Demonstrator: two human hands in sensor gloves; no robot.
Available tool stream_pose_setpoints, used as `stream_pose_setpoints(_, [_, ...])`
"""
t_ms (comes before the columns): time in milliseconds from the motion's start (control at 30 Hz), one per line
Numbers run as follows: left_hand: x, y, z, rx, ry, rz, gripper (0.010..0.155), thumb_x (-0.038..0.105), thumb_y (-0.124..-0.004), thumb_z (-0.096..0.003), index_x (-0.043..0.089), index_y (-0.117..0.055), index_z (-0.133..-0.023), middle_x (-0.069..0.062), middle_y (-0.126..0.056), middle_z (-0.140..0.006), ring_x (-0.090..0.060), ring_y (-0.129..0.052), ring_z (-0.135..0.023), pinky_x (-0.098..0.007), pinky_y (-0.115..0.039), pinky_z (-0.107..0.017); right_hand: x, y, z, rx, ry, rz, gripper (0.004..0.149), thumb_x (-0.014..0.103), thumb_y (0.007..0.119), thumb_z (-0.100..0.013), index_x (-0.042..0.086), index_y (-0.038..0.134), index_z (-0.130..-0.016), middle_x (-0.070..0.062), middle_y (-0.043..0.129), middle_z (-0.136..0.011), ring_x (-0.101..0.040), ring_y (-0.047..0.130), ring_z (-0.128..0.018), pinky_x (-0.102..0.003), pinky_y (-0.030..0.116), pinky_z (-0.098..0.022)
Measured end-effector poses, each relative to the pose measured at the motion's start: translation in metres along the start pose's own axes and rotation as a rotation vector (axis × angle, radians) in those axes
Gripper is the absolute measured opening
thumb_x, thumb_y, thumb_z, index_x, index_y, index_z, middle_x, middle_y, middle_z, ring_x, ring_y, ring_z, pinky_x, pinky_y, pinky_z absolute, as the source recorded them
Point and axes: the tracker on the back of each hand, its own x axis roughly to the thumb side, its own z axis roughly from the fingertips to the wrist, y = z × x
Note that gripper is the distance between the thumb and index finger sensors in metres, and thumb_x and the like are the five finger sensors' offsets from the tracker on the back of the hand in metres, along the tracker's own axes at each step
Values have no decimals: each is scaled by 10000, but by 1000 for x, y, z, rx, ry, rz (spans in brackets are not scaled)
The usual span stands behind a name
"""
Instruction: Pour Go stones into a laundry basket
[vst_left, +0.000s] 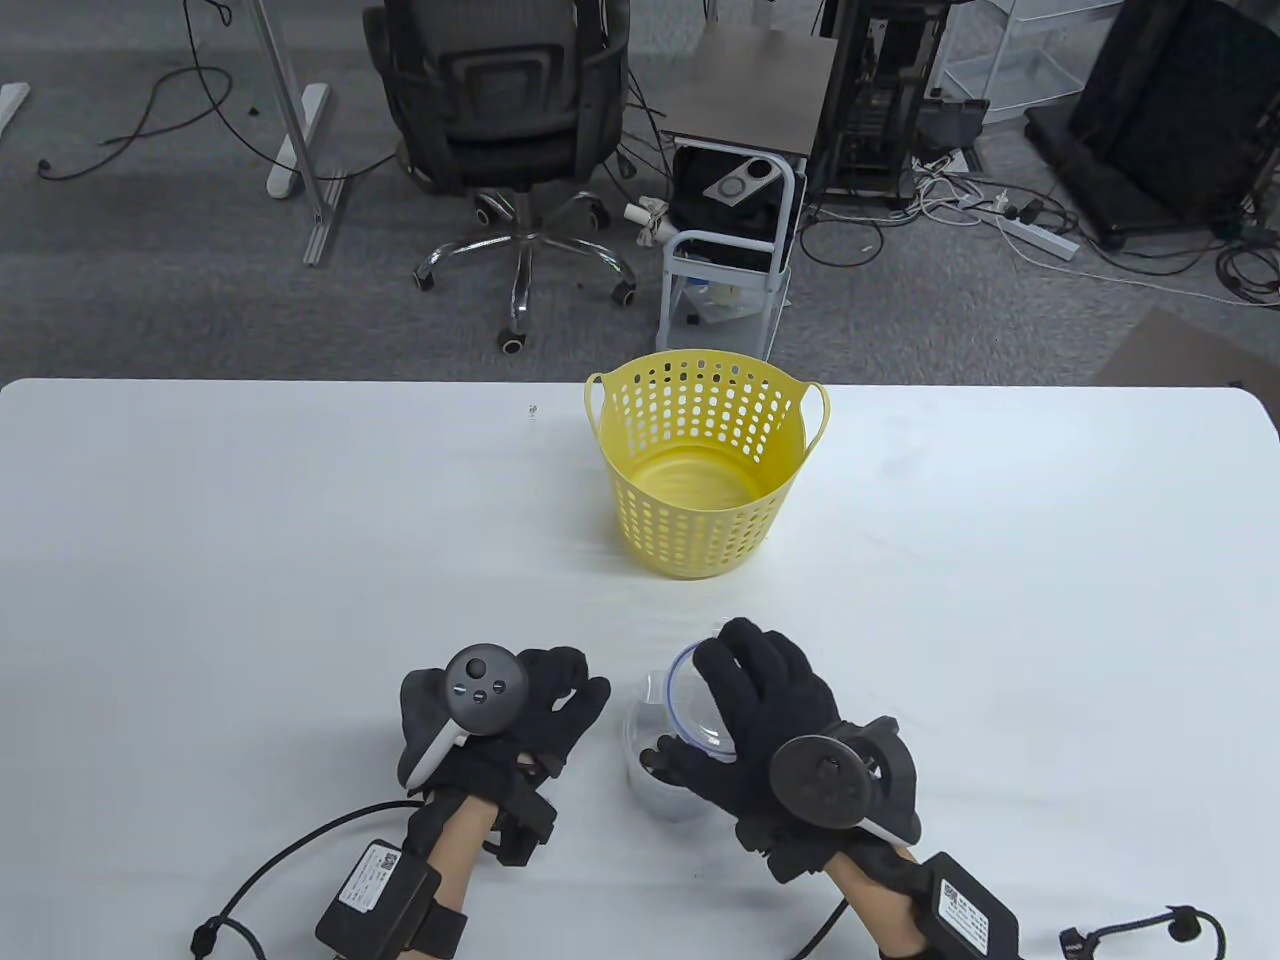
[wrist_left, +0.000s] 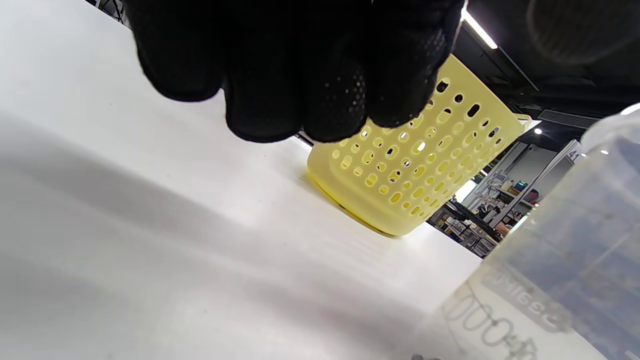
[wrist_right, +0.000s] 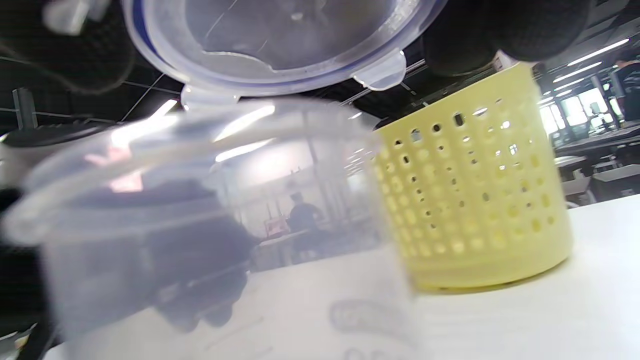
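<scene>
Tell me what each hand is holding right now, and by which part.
Right hand holds the clear lid by its rim, above the container. Left hand holds nothing.

Grey carpet (vst_left: 150, 290), black office chair (vst_left: 500, 110)

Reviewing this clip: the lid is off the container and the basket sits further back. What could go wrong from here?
1. The right hand holds the lid above the clear container, so it isn't free to steady a pour.
2. The yellow laundry basket has perforated walls; small stones might slip through.
3. The left hand isn't gripping the container yet; a one-handed lift may tip it.
</scene>
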Motion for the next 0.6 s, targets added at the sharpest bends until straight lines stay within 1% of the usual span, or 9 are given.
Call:
stream_pose_setpoints(167, [0, -2, -1, -5, -1, -5, 724, 788, -669, -405, 321, -751, -952, 19, -874, -940, -301, -902, -852, -527, -736, -626, -24, -9, -3, -42, 78, 29, 892, 726, 836, -379, 210, 539, -1045, -202, 496, -1134, -666, 632, -890, -738, 624, -589])
stream_pose_setpoints(300, [0, -5, 0, -25, 0, -7, 721, 786, -671, -406, 321, -750, -952, 18, -875, -939, -300, -904, -850, -526, -736, -626, -48, -12, -5, -50, 164, 58, 887, 715, 841, -380, 212, 538, -1045, -202, 490, -1136, -673, 622, -896, -745, 613, -595])
stream_pose_setpoints(433, [1, -8, -1, -41, -4, -9, 719, 785, -672, -407, 322, -750, -952, 19, -875, -939, -301, -902, -851, -525, -737, -625, -72, -8, -6, -22, 254, 73, 878, 701, 843, -384, 210, 537, -1045, -201, 481, -1139, -678, 602, -907, -754, 597, -604])
stream_pose_setpoints(600, [1, -9, -1, -50, -4, -5, 718, 784, -673, -408, 321, -752, -951, 18, -876, -936, -298, -907, -846, -525, -738, -624, -105, 4, -3, 35, 374, 110, 870, 692, 842, -386, 210, 539, -1043, -199, 473, -1142, -681, 581, -917, -759, 582, -612])
